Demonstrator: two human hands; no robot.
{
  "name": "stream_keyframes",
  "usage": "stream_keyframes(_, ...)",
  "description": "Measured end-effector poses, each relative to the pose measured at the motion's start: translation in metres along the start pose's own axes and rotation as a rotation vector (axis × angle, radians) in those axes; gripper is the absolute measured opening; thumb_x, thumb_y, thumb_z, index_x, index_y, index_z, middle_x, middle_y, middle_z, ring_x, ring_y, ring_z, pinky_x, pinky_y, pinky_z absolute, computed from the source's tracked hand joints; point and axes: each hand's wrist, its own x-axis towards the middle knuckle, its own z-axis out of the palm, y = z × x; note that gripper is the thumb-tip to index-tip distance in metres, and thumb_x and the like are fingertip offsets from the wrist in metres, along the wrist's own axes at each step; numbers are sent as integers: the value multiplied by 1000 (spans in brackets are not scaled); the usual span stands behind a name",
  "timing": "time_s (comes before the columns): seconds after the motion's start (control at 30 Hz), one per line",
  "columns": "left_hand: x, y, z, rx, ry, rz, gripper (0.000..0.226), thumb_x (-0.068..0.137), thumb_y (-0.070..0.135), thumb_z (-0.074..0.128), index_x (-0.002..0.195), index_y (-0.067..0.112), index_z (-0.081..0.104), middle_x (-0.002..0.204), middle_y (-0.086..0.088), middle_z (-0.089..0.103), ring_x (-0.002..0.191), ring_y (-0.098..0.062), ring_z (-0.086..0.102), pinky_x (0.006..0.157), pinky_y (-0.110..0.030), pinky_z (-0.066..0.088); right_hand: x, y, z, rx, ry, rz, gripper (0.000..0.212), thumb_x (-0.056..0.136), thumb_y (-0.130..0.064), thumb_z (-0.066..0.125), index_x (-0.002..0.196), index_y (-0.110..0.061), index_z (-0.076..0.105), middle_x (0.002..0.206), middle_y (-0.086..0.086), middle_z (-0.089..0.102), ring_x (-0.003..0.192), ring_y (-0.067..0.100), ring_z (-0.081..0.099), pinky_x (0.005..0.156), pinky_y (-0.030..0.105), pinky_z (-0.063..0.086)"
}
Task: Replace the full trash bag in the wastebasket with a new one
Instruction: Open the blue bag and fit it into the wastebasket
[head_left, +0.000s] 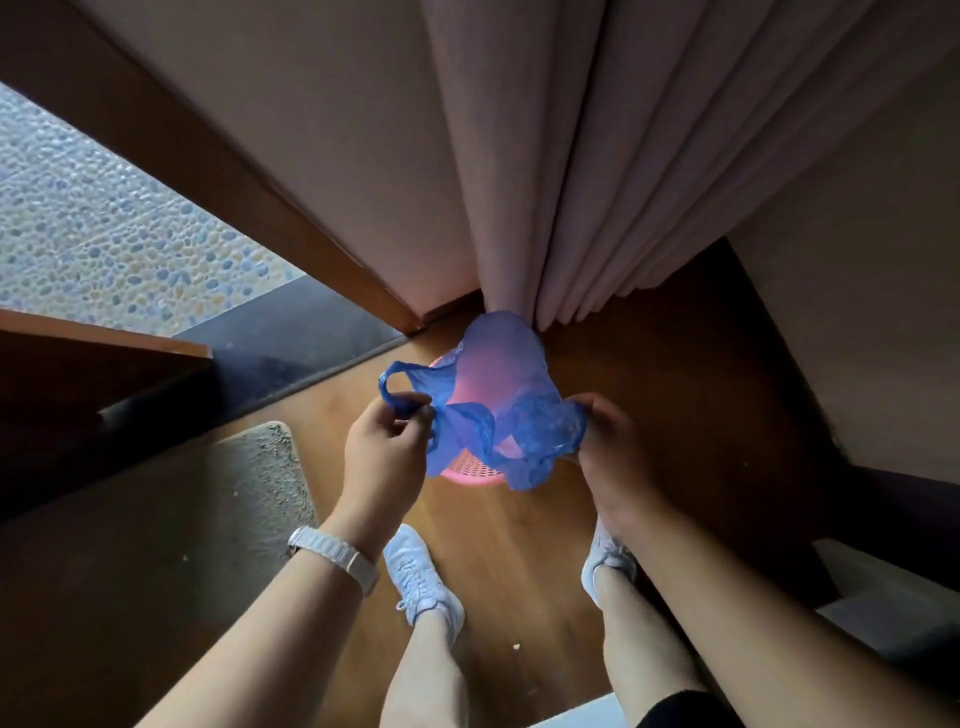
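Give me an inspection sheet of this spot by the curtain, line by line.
Surface: wooden floor.
Job's things: blue bag held spread over the pink wastebasket, which stands on the floor; no full bag seen.
Clutter: small white scrap on the floor near the feet.
Hands: left hand pinches a bag handle; right hand grips the opposite edge.
Cables: nothing seen.
Surroundings: curtain behind the basket, mat to the left, pebbled floor beyond.

Glossy brown wooden floor (524, 525). Standing on it, close to the curtain (519, 208) hem, a pink perforated wastebasket (467, 472). At the left, a shaggy grey mat (260, 467). Nearer, planted apart, left sneaker (421, 571) and right sneaker (608, 564), both white; between them a pale crumb (516, 647).
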Motion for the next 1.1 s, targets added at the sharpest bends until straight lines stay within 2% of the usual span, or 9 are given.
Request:
stream_keyframes(0.1, 18, -37, 15, -48, 6, -1, 19, 85, 12, 64, 80, 30, 70, 72, -1, 70, 72, -19, 65, 81, -54, 56, 20, 33, 6, -27, -8, -50, 13, 81, -18, 51, 78, -10, 61, 69, 3, 63, 67, 12, 56, 61, 26, 45)
stream_keyframes(0.23, 39, -97, 36, -22, 10, 17, 17, 87, 9, 64, 83, 25, 67, 73, -2, 68, 69, -14, 61, 77, -44, 55, 55, 83, 11, -6, -13, -8, 15, 77, -24, 50, 76, -15, 62, 75, 11, 63, 72, 22, 56, 67, 35, 45)
stream_keyframes(0.4, 66, -173, 61, 43, 42, 50, 16, 88, 10, 62, 82, 25, 64, 72, 6, 64, 58, 1, 54, 62, -22, 44, 100, 148, 15, -81, -51, -24, 25, 95, -7, 46, 78, -19, 60, 84, 14, 64, 80, 24, 58, 77, 42, 49)
stream_keyframes(0.53, 81, -223, 76, 68, 67, 114, 12, 88, 11, 62, 87, 23, 66, 75, 5, 65, 60, 5, 55, 58, -9, 42, 121, 188, 18, -175, -109, -81, 16, 98, -10, 47, 92, -8, 61, 97, 18, 67, 87, 22, 62, 80, 39, 54)
stream_keyframes(0.7, 98, -255, 76, 80, 100, 207, 7, 87, 14, 62, 88, 17, 68, 77, 4, 67, 66, -6, 56, 62, -15, 44, 160, 211, 14, -337, -229, -238, 22, 97, -10, 50, 78, -16, 60, 80, 7, 63, 72, 14, 60, 68, 34, 50)
stream_keyframes(0.83, 77, -274, 55, 13, 215, 219, 10, 85, 15, 60, 83, 21, 68, 73, 3, 64, 61, -8, 53, 57, -19, 42, 155, 217, -10, -504, -199, -382, 24, 94, -9, 51, 72, -19, 56, 69, -1, 59, 62, 8, 53, 59, 26, 47)
stream_keyframes(0.97, 63, -278, 36, 55, 267, 168, 10, 81, 19, 58, 83, 18, 68, 73, 1, 65, 66, -15, 56, 61, -26, 42, 140, 217, -42, -662, -144, -459, 12, 88, -13, 58, 77, -18, 60, 83, 14, 67, 78, 31, 64, 78, 46, 53)
stream_keyframes(1.03, 62, -277, 28, 167, 289, 121, 13, 80, 23, 56, 85, 19, 67, 76, 2, 65, 76, -22, 62, 67, -30, 46, 133, 213, -57, -797, -189, -435, 7, 89, -10, 58, 88, -15, 63, 88, 11, 67, 83, 28, 63, 73, 34, 48)
stream_keyframes(1.1, 63, -276, 25, 321, 326, 91, 23, 81, 26, 57, 101, 19, 63, 97, -2, 65, 96, -28, 62, 82, -36, 47, 135, 210, -67, -1006, -273, -407, 19, 85, -3, 57, 98, -16, 64, 93, 3, 66, 85, 18, 60, 70, 26, 42)
